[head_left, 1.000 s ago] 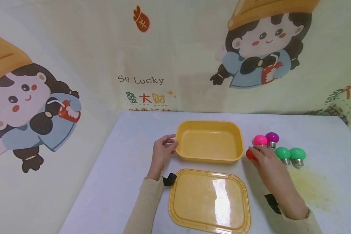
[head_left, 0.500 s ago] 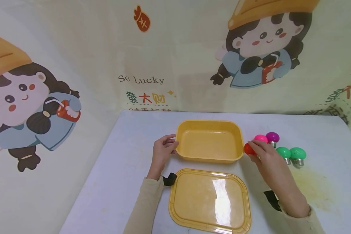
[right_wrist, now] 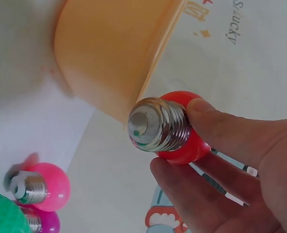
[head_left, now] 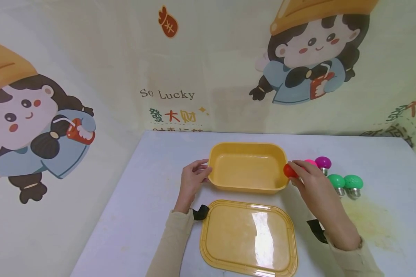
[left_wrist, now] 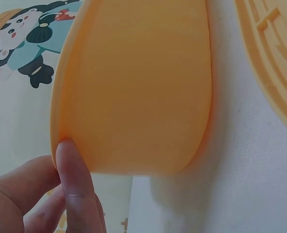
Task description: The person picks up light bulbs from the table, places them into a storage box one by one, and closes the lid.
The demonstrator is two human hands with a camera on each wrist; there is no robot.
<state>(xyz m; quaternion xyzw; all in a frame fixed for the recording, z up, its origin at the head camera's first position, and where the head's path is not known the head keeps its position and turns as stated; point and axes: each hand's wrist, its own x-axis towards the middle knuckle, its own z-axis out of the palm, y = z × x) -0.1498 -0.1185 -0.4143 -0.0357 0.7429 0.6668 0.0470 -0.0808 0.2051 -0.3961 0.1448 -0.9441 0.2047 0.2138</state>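
Note:
A red light bulb (right_wrist: 184, 126) with a silver screw base is pinched between the thumb and fingers of my right hand (head_left: 319, 188). In the head view the bulb overlaps the right rim of a yellow plastic box (head_left: 247, 169). My left hand (head_left: 193, 177) pinches that box's left rim between thumb and fingers, as the left wrist view shows up close. The inside of the box holds nothing. Behind my right hand lie a pink bulb (right_wrist: 53, 187), a purple bulb (head_left: 322, 162) and two green bulbs (head_left: 353, 181), the pink one partly hidden in the head view.
A yellow lid (head_left: 246, 236) lies flat on the white table (head_left: 142, 192), in front of the box and between my forearms. A cloth printed with cartoon figures (head_left: 228, 77) hangs behind the table and along its left side.
My right hand has lifted the red bulb away from the other bulbs and carried it left to the box's right rim. The left hand keeps its grip on the box in the same place.

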